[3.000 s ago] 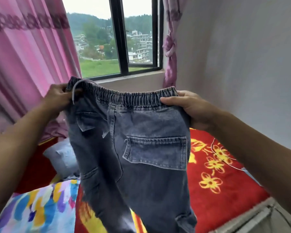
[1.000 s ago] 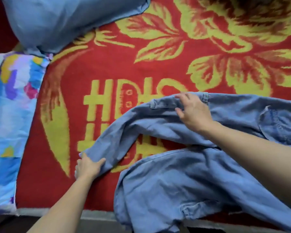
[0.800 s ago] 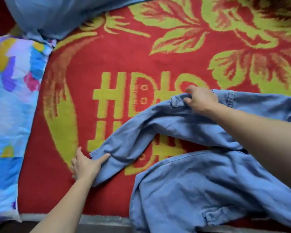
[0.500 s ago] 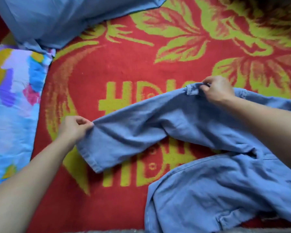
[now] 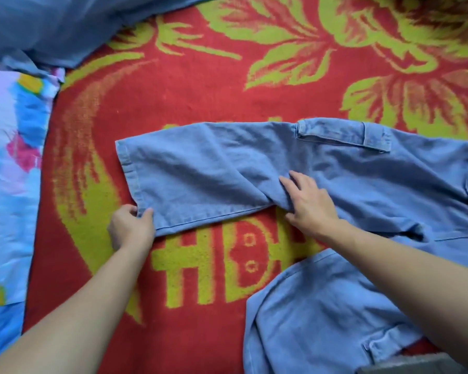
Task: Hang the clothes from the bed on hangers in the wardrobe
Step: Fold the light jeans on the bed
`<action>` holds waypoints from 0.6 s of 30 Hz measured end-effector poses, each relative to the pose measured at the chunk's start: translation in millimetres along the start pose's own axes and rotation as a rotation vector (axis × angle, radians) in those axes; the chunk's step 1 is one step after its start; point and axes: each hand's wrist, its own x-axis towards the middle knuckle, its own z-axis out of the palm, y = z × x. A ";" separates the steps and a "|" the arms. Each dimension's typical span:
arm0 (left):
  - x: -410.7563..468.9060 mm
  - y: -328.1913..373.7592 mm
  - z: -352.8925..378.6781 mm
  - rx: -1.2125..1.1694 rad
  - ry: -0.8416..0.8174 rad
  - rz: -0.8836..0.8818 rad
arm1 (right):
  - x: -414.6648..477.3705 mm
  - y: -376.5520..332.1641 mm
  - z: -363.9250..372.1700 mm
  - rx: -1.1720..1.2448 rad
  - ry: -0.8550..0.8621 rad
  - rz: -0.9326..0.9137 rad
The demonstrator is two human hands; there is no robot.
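The pale blue denim trousers (image 5: 254, 171) lie flat on the red-and-yellow flowered bed blanket (image 5: 200, 85); left hand (image 5: 131, 229) pinches a leg's hem corner, right hand (image 5: 308, 206) presses mid-leg, fingers spread; the denim looks thick, limp, unslippery — likely best gripped at hem or waistband

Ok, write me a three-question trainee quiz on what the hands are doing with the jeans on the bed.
1. True or false: the right hand lies flat on the jeans, fingers straight.
2. The left hand pinches: A, the corner of a leg hem; B, the waistband; C, nothing.
3. Fill the gap: the jeans lie spread on a red and yellow ____.

Key: 1 true; 2 A; 3 blanket.
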 end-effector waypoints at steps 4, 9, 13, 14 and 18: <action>44.2 -14.1 -44.6 0.043 0.096 0.177 | 0.1 14.2 -4.3 0.091 0.137 -0.068; 56.5 -26.6 -58.8 0.220 0.006 0.081 | -18.8 16.2 5.6 -0.089 -0.021 -0.115; -1.7 -21.2 -40.2 0.198 0.071 0.185 | -43.7 10.2 0.1 -0.040 -0.096 -0.115; -24.2 -19.7 -32.8 0.161 0.071 0.255 | -53.0 11.7 -1.4 0.021 -0.035 -0.129; -134.7 -25.2 2.5 0.111 -0.307 0.308 | -101.2 36.6 4.2 0.102 0.070 -0.088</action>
